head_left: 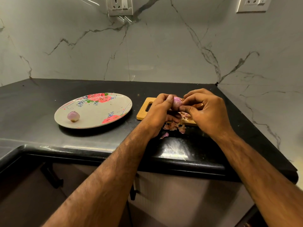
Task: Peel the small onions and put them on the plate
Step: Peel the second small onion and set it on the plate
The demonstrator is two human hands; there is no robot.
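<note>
A small onion (pixel 177 103), pink and partly bare, sits between both hands above the wooden cutting board (pixel 143 114). The left hand (pixel 159 112) curls round it, thumb on top; the right hand (pixel 206 110) pinches its skin at three o'clock. Loose peels (pixel 173 126) lie under the hands, at the board's six o'clock edge. At nine o'clock from the board, a floral plate (pixel 98 112) on the black desk (pixel 41 99) carries one peeled onion (pixel 73 116) near its seven o'clock rim.
</note>
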